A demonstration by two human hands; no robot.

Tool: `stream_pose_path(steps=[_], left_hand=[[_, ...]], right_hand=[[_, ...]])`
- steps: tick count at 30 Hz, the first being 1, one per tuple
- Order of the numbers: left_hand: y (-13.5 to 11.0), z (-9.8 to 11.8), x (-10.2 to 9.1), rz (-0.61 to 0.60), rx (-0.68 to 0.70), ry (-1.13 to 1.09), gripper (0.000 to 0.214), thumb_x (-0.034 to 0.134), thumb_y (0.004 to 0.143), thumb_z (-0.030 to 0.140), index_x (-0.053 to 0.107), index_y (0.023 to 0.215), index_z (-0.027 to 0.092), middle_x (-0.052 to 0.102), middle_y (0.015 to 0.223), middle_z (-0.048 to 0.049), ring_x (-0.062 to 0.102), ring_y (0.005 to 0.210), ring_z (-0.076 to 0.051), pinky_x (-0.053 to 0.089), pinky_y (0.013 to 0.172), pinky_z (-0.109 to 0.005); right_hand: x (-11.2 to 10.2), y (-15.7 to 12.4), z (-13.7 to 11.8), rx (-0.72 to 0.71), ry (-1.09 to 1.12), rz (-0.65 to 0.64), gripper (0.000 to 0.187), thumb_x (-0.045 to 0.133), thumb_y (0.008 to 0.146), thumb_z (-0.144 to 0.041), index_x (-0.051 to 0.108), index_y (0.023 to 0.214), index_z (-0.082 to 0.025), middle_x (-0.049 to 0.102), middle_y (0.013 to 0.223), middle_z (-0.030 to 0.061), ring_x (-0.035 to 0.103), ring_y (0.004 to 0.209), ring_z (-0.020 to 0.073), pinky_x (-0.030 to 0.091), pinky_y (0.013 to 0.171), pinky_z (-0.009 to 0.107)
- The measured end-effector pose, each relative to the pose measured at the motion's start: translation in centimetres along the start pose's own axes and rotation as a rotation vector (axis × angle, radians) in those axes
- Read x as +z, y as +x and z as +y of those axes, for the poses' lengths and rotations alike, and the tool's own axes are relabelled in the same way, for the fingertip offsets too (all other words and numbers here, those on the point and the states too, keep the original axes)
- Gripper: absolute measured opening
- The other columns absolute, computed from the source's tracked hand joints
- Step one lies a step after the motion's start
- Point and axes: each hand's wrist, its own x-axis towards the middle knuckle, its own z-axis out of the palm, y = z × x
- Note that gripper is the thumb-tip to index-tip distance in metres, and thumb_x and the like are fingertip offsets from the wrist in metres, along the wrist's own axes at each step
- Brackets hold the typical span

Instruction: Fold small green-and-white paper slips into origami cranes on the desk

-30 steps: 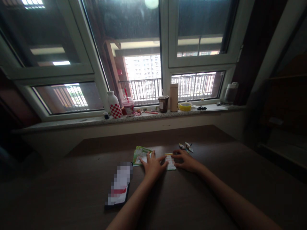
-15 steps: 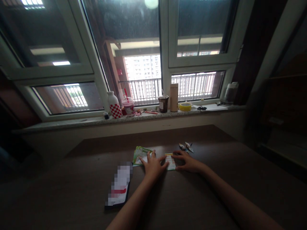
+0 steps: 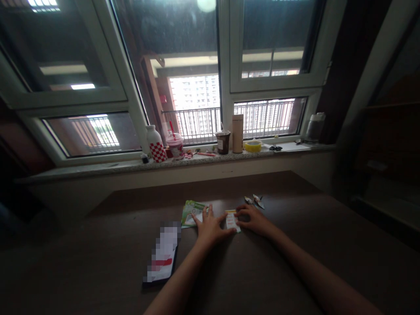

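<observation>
A small white printed packet (image 3: 232, 222) with a yellow top edge lies on the table between my hands. My left hand (image 3: 211, 227) is spread open, its thumb stretched along the packet's lower part and its other fingers over a fanned stack of green packets (image 3: 189, 213). From the right, my right hand (image 3: 255, 219) has its fingers and thumb bent in at the packet's right edge, closed on it. Just beyond the right hand lie two small twisted-wrapper pieces (image 3: 258, 201).
A phone (image 3: 164, 256) with a blurred-out screen lies left of my left forearm on the dark table (image 3: 108, 245). Along the windowsill (image 3: 127, 164) stand a checkered bottle (image 3: 156, 146), drink cups (image 3: 223, 142), a tan flask (image 3: 237, 133), yellow tape (image 3: 253, 146) and black scissors (image 3: 275, 148).
My right hand's thumb and fingers have drawn closer together at the packet's edge. My left thumb has stretched further right across the packet's lower part. The green packets stay put.
</observation>
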Motion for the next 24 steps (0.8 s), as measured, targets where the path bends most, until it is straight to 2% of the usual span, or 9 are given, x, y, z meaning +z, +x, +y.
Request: stream_pose_path(steps=[7, 17, 19, 21, 22, 24], left_hand=[[0.0, -0.1, 0.1, 0.0, -0.003, -0.003, 0.078, 0.055, 0.064, 0.084, 0.055, 0.133, 0.047, 0.026, 0.162, -0.0086, 0.012, 0.149, -0.044, -0.003, 0.106, -0.078], [0.2, -0.3, 0.4, -0.006, 0.003, 0.002, 0.08, 0.053, 0.064, 0.085, 0.053, 0.135, 0.047, 0.025, 0.162, -0.0093, 0.013, 0.149, -0.044, -0.003, 0.106, -0.079], [0.2, -0.3, 0.4, -0.012, -0.002, 0.002, 0.081, 0.053, 0.064, 0.085, 0.052, 0.135, 0.047, 0.025, 0.162, -0.009, 0.013, 0.148, -0.045, -0.003, 0.106, -0.079], [0.2, -0.3, 0.5, -0.008, -0.002, -0.007, 0.081, 0.053, 0.064, 0.085, 0.053, 0.135, 0.047, 0.025, 0.162, -0.0095, 0.013, 0.148, -0.045, -0.003, 0.106, -0.079], [0.2, -0.3, 0.5, -0.005, -0.002, -0.012, 0.081, 0.053, 0.064, 0.085, 0.053, 0.135, 0.046, 0.026, 0.162, -0.0098, 0.014, 0.148, -0.044, -0.003, 0.106, -0.079], [0.2, -0.4, 0.6, -0.002, -0.002, -0.016, 0.081, 0.053, 0.064, 0.085, 0.053, 0.135, 0.046, 0.027, 0.162, -0.01, 0.014, 0.148, -0.044, -0.003, 0.106, -0.079]], right_hand=[[-1.3, -0.4, 0.0, -0.024, 0.011, -0.11, 0.055, 0.08, 0.069, -0.046, 0.069, 0.12, -0.028, 0.054, 0.138, 0.0091, 0.049, 0.128, 0.0277, 0.034, 0.112, 0.043], [-1.3, -0.6, 0.2, 0.006, 0.058, -0.139, 0.064, 0.082, 0.064, -0.047, 0.067, 0.123, -0.027, 0.05, 0.143, 0.01, 0.044, 0.133, 0.0297, 0.031, 0.115, 0.044], [-1.1, -0.5, 0.6, 0.005, 0.109, -0.107, 0.062, 0.081, 0.064, -0.048, 0.068, 0.121, -0.025, 0.052, 0.141, 0.0104, 0.046, 0.132, 0.0297, 0.031, 0.115, 0.044], [-0.9, -0.3, 1.0, 0.006, 0.199, -0.051, 0.05, 0.074, 0.073, -0.048, 0.071, 0.116, -0.022, 0.058, 0.135, 0.0113, 0.052, 0.126, 0.0277, 0.035, 0.113, 0.043], [-0.8, -0.2, 1.2, 0.012, 0.249, -0.038, 0.043, 0.068, 0.078, -0.048, 0.073, 0.111, -0.021, 0.062, 0.129, 0.0115, 0.056, 0.122, 0.0263, 0.037, 0.111, 0.042], [-0.8, -0.1, 1.3, 0.04, 0.302, -0.027, 0.035, 0.065, 0.081, -0.048, 0.078, 0.098, -0.02, 0.065, 0.125, 0.0107, 0.059, 0.118, 0.0259, 0.04, 0.108, 0.041]])
